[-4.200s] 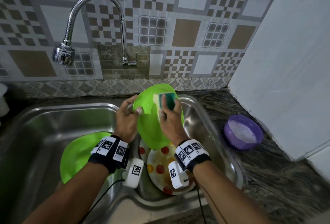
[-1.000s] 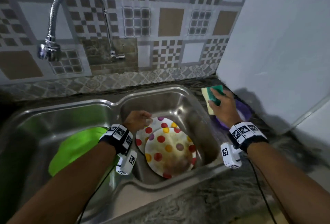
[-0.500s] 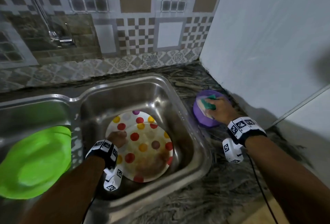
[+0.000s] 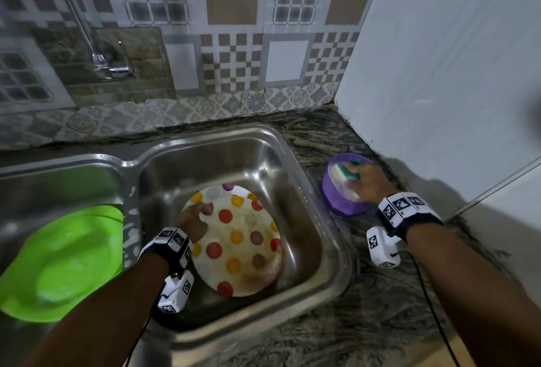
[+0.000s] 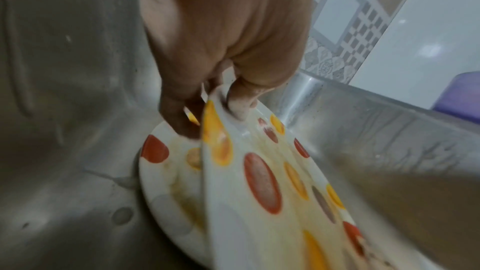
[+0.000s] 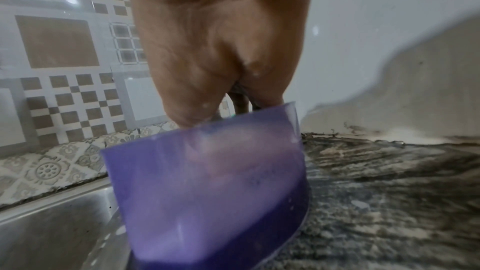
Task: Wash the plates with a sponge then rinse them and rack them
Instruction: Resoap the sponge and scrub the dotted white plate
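Polka-dot plates are stacked in the right basin of the steel sink [image 4: 319, 220]: the top plate [image 4: 243, 246], smeared brown, is pinched at its near-left rim by the left hand [image 4: 191, 221]. Only the left wrist view shows how the grip is made, with the thumb [image 5: 240, 100] pressed on the upper face, the fingers curled beneath, and that edge lifted off the lower plate [image 5: 166, 171]. From the head camera the two green plates [image 4: 64, 261] are seen lying in the left basin, apart from the spotted ones. The sponge [image 4: 347, 172] (green over yellow) is clamped in the right hand [image 4: 367, 183] and pushed into the purple bowl [image 4: 341, 204] on the granite counter [image 4: 380, 302]. In the right wrist view the sponge is hidden behind the bowl's wall, and those fingertips cannot be made out.
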A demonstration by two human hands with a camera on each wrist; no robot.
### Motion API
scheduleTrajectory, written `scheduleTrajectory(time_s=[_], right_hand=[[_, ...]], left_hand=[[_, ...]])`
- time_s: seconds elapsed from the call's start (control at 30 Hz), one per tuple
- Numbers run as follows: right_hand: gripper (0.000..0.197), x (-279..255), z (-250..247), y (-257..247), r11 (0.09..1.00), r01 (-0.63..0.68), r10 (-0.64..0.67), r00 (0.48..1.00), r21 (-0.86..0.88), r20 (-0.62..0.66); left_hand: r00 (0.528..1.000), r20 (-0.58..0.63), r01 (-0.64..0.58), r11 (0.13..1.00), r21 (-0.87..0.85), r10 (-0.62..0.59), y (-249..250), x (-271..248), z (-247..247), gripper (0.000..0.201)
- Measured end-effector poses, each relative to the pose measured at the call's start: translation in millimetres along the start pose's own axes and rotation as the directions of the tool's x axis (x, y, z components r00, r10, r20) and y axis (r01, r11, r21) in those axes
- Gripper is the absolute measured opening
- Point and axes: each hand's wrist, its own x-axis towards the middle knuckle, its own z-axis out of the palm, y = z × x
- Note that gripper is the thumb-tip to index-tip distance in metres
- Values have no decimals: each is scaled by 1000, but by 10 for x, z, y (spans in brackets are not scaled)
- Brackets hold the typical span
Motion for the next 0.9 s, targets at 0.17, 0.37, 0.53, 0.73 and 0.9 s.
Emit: scheduleTrajectory(time_s=[0.17, 0.37, 0.53, 0.73, 0.9], right_hand=[[44, -79, -149, -17, 994, 73, -56, 980, 83, -189], [43, -146, -129, -26, 991, 107, -85, 969, 86, -231], [46, -104, -144, -79, 988, 103, -69, 961, 115, -268], [49, -70, -150, -582, 964, 184, -107, 929, 191, -355], [48, -100, 234, -1456, 900, 324, -204, 904, 292, -376]], left_hand=[[970, -109, -225, 973, -44, 219, 352, -183, -190, 40], [932, -210, -339, 917, -208, 297, 623, -353, -418, 41], [928, -261, -332, 906, -262, 264, 657, -441, -580, 45], [912, -334, -355, 869, -346, 240, 671, -528, -745, 43], [870, -424, -436, 791, -429, 251, 781, -644, -826, 50]])
